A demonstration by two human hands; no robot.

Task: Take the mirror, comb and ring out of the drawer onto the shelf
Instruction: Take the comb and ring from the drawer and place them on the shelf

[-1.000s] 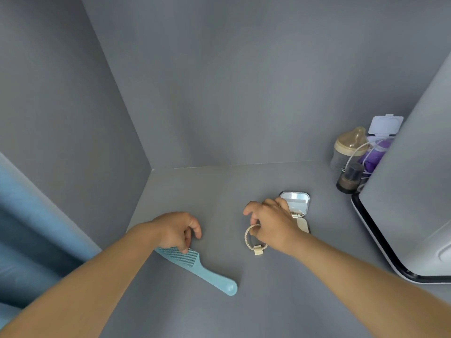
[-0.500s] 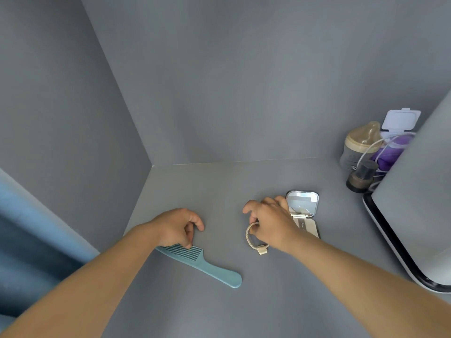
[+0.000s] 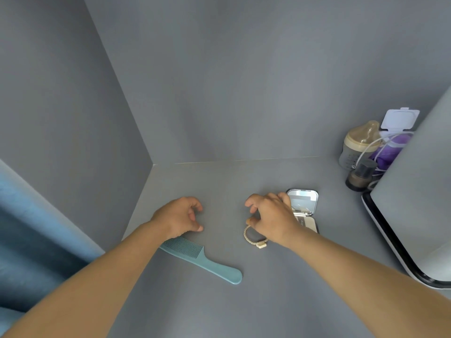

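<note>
Since a second ago, the left hand has lifted off the comb and now sits just above its toothed end, fingers loosely curled and parted, holding nothing. Half a second ago those fingers were still on the comb's teeth. The right hand has stayed in much the same place over the ring.

Both bare forearms reach in from the bottom corners across a plain grey shelf set into a grey corner. The comb is pale blue and lies flat on the shelf, teeth toward the left hand, handle pointing down and to the right. Part of its toothed end is hidden under the left wrist.

The ring is a cream twisted cord loop with a small block clasp. It lies on the shelf at the right hand, whose thumb and a curled finger touch its upper edge; whether they pinch it cannot be told. The other fingers are spread.

The mirror is a small hinged compact standing open just right of the right hand, its lid raised, its base partly covered by the hand.

At the far right stand a baby bottle, a small dark jar, a purple wipes pack with its flap up, and a large white appliance.
</note>
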